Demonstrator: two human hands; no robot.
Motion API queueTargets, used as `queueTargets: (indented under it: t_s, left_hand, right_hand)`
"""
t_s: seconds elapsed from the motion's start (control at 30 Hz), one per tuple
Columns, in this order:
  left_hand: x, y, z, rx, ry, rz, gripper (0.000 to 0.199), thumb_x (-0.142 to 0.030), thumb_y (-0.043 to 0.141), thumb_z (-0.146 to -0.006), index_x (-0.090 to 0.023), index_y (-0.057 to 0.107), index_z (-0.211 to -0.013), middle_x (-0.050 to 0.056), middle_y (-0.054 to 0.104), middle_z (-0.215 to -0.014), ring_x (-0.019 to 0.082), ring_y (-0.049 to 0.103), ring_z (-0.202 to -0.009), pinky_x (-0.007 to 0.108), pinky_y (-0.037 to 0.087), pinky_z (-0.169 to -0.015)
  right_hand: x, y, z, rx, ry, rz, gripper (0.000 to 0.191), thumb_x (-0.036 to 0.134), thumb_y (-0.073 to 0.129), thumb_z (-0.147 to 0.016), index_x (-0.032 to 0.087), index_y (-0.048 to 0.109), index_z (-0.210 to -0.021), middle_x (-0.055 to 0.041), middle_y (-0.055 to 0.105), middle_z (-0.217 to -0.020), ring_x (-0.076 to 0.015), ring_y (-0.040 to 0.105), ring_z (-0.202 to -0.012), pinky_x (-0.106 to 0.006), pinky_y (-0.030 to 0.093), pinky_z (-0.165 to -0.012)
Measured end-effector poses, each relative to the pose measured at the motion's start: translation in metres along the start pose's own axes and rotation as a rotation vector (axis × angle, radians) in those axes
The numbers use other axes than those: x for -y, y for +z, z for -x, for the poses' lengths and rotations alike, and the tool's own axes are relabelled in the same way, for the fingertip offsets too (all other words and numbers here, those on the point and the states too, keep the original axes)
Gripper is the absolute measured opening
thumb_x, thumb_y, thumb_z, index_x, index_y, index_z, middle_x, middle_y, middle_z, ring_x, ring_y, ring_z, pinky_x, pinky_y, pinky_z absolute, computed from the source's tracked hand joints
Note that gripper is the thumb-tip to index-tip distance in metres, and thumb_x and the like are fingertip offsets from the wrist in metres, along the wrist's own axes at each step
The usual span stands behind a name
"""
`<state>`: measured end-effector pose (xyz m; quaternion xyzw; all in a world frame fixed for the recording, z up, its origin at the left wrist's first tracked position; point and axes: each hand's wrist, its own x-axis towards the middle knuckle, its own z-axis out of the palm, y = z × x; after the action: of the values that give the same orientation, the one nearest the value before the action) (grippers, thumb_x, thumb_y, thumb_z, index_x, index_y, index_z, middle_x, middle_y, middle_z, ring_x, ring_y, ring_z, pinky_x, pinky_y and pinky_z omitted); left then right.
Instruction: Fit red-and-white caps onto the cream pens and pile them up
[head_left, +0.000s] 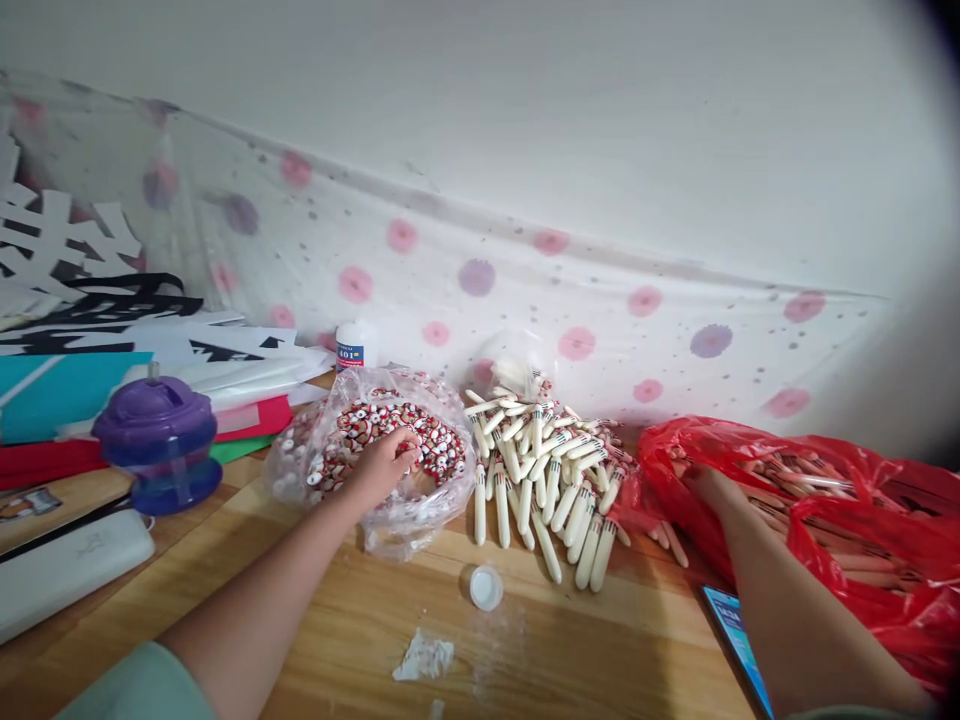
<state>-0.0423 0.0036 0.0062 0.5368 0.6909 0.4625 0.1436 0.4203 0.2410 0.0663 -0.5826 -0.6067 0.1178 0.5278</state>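
I seem to be picking: my left hand (386, 467) among small painted pieces (444, 446), left of centre, my right hand (714, 490) at the red bag (821, 530), right; can't tell either grip; a fine pinch is called for

L hand (390, 463), mine: fingertips too sm. to tell if I pinch anything.
R hand (709, 487), mine: fingers hidden in red bag (832, 450); my grip unclear.
Red bag: cut off, R edge.
Phone (738, 635): pt. hidden by my R forearm (787, 590), cut off at btm.
Bottle (351, 347): base hidden behind clear bag (401, 537); fine print illeg.
White case (75, 575): cut off, L edge.
My L sleeve (142, 685): cut off, btm.
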Motion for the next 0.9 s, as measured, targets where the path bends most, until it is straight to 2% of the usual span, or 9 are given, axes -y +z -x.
queueTargets:
  t_s: [0.1,0.17,0.27,0.33,0.4,0.5,0.7,0.77,0.9]
  left_hand:
    - [-0.007,0.006,0.002,0.051,-0.020,0.186,0.025,-0.039,0.048,-0.078,-0.020,0.050,-0.095,0.002,0.062,-0.081,0.019,0.061,-0.077,0.033,0.047,-0.074]
    - [-0.015,0.010,0.006,0.111,-0.030,0.297,0.028,-0.042,0.048,-0.078,-0.019,0.048,-0.095,0.000,0.061,-0.074,0.018,0.062,-0.071,0.032,0.050,-0.071]
    - [-0.028,0.017,0.015,0.216,-0.064,0.482,0.032,-0.046,0.055,-0.076,-0.019,0.050,-0.091,0.000,0.061,-0.076,0.016,0.061,-0.072,0.029,0.049,-0.070]
    - [-0.034,0.021,0.021,0.247,-0.066,0.538,0.031,-0.044,0.061,-0.074,-0.018,0.053,-0.088,-0.002,0.058,-0.077,0.012,0.055,-0.069,0.024,0.045,-0.066]
    - [-0.036,0.024,0.024,0.241,-0.033,0.507,0.026,-0.040,0.064,-0.074,-0.017,0.056,-0.086,-0.004,0.055,-0.076,0.009,0.049,-0.066,0.021,0.040,-0.063]
    - [-0.037,0.029,0.027,0.265,-0.004,0.466,0.023,-0.037,0.065,-0.074,-0.017,0.059,-0.083,-0.003,0.056,-0.077,0.010,0.048,-0.068,0.021,0.038,-0.064]
    - [-0.036,0.039,0.032,0.468,-0.053,0.521,0.031,-0.036,0.073,-0.065,-0.016,0.062,-0.084,-0.001,0.060,-0.073,0.012,0.054,-0.068,0.023,0.042,-0.062]
    - [-0.035,0.041,0.032,0.481,-0.066,0.526,0.030,-0.036,0.073,-0.065,-0.016,0.061,-0.083,-0.001,0.060,-0.071,0.012,0.055,-0.065,0.024,0.043,-0.060]
    - [-0.033,0.042,0.030,0.447,-0.040,0.481,0.028,-0.037,0.071,-0.067,-0.016,0.060,-0.083,-0.002,0.060,-0.067,0.011,0.056,-0.061,0.024,0.045,-0.059]
  right_hand:
    - [0.001,-0.019,0.000,-0.045,0.107,0.150,0.028,0.022,0.077,-0.058,0.021,0.053,-0.044,-0.0034,0.048,-0.046,-0.0189,0.048,-0.047,-0.036,0.029,-0.053]
    - [0.007,-0.036,0.011,-0.163,0.097,0.085,0.016,0.026,0.073,-0.065,0.022,0.061,-0.055,-0.0053,0.050,-0.050,-0.0171,0.046,-0.047,-0.037,0.029,-0.052]
    - [0.022,-0.052,0.046,-0.453,-0.043,-0.343,0.019,0.031,0.050,-0.083,0.027,0.068,-0.086,-0.0068,0.055,-0.064,-0.0135,0.047,-0.048,-0.035,0.035,-0.050]
    - [0.034,-0.049,0.081,-0.565,-0.070,-0.697,0.023,0.026,0.049,-0.080,0.030,0.067,-0.094,-0.0049,0.055,-0.070,-0.0110,0.050,-0.050,-0.031,0.038,-0.049]
    - [0.047,-0.032,0.120,-0.406,0.070,-0.966,0.019,0.018,0.061,-0.065,0.026,0.067,-0.081,-0.0027,0.058,-0.073,-0.0099,0.054,-0.056,-0.026,0.042,-0.049]
    - [0.069,0.007,0.177,0.173,0.343,-1.057,0.017,0.024,0.067,-0.059,0.020,0.066,-0.075,-0.0027,0.064,-0.081,-0.0145,0.060,-0.069,-0.030,0.051,-0.060]
    - [0.101,0.065,0.251,0.843,0.084,-0.574,0.022,0.037,0.069,-0.072,0.016,0.067,-0.078,-0.0003,0.059,-0.064,-0.0119,0.050,-0.058,-0.024,0.040,-0.055]
    - [0.101,0.073,0.261,0.915,-0.046,-0.388,0.020,0.034,0.070,-0.072,0.017,0.064,-0.079,0.0010,0.056,-0.065,-0.0114,0.048,-0.058,-0.023,0.037,-0.054]
    - [0.093,0.077,0.267,0.873,-0.205,-0.182,0.017,0.031,0.068,-0.074,0.017,0.059,-0.072,0.0022,0.052,-0.064,-0.0101,0.044,-0.057,-0.022,0.034,-0.053]
